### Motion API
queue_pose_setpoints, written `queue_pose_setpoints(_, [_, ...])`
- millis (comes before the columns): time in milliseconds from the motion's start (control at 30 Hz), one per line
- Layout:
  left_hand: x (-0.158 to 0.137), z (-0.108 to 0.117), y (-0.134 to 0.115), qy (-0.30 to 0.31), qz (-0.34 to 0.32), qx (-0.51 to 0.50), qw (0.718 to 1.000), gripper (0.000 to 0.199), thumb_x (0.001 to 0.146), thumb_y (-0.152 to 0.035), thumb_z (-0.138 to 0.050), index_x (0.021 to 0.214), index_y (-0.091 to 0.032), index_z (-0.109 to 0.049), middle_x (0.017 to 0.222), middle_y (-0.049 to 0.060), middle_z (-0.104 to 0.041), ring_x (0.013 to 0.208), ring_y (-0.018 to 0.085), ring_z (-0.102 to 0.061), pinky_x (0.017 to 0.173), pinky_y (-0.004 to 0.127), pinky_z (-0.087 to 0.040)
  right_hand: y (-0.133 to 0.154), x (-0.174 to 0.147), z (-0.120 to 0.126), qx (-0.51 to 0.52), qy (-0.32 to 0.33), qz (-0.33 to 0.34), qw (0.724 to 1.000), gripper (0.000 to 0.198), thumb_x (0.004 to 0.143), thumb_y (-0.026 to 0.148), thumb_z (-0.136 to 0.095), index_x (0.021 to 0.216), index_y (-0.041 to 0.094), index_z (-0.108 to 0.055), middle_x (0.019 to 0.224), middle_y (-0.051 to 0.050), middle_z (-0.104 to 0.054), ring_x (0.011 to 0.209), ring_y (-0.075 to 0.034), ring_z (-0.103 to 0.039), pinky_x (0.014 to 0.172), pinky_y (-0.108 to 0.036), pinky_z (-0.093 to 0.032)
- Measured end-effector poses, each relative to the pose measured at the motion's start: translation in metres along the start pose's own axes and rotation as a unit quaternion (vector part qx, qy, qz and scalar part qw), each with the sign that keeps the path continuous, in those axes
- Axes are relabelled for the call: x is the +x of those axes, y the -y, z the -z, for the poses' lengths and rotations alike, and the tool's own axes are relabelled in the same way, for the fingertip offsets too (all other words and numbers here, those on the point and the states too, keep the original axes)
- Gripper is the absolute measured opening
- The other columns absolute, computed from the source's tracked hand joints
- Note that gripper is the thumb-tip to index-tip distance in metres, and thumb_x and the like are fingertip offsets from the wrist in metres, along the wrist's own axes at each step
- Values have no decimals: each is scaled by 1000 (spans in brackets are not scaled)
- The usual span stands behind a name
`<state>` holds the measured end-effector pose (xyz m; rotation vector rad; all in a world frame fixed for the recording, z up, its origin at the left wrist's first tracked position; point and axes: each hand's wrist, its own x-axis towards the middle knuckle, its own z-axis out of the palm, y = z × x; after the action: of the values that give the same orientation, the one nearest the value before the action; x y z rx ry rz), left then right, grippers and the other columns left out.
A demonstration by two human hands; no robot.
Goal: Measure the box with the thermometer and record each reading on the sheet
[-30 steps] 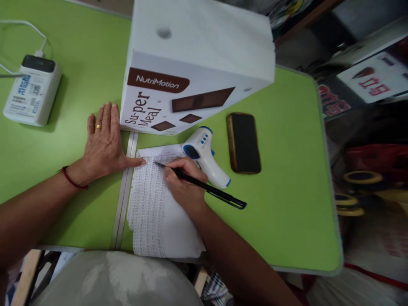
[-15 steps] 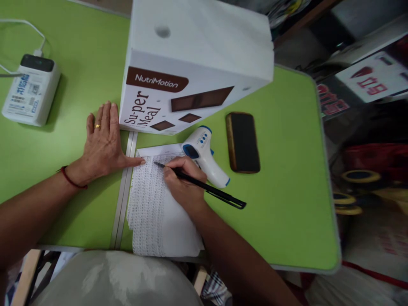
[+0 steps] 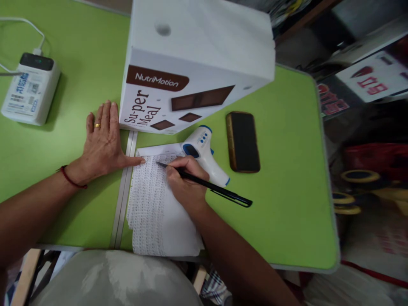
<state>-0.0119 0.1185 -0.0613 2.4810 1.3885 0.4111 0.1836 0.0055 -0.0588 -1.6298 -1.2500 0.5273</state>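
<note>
My right hand [image 3: 188,182] is closed around a black pen [image 3: 219,190], whose tip points at a sheet of paper [image 3: 178,225] covered with rows of small handwriting on its left part. My left hand [image 3: 103,142] lies flat on the green table, fingers stretched out, its thumb reaching onto the paper's upper left edge. Just beyond my right hand lies a white and blue infrared thermometer [image 3: 205,155]. Its lower part is partly hidden behind that hand. A white box [image 3: 159,97] marked "NutriMotion" stands past the paper, close to my left fingertips.
A dark phone [image 3: 243,142] in a brown case lies right of the thermometer. At the left is a white power bank [image 3: 30,91] with a cable plugged in. A metal seam [image 3: 124,195] crosses the green table [image 3: 287,191]. Assorted objects sit beyond its right edge.
My right hand and the pen have shifted slightly to the right along the paper. My left hand stays in place.
</note>
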Motion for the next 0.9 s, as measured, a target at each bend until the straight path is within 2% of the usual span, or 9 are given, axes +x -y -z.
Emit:
queue_pose_setpoints(167, [0,0,1,-2,-2,-2,1000,149,54,-106,-45,158,-3,-19,163,31,-21,153,49,-17,124,60,-6,-2,-1,-1,4,5,10,1000,9,72,19,-59,66,25,-58,55,7,-56,51,-11,-52,50,-27,-44])
queue_pose_setpoints(367, [0,-1,2,-2,-8,-2,1000,148,55,-105,-44,158,-2,-18,163,31,-21,153,50,-16,124,60,-6,2,1,-2,-3,-23,-10,1000,8,71,22,-58,64,24,-57,54,7,-57,50,-11,-51,50,-27,-44])
queue_pose_setpoints(667, [0,1,1,1,1,-12,1000,150,53,-107,-41,158,-3,-19,163,30,-21,153,49,-16,125,60,-5,2,0,0,4,6,-3,1000,9,72,19,-58,65,24,-56,54,8,-54,50,-11,-50,50,-26,-44])
queue_pose_setpoints(900, [0,2,-1,2,5,-13,1000,147,54,-105,-46,158,-5,-20,163,30,-22,153,49,-16,124,61,-5,1,0,1,17,-3,13,1000,9,72,19,-58,66,25,-56,56,7,-56,52,-11,-52,51,-27,-45])
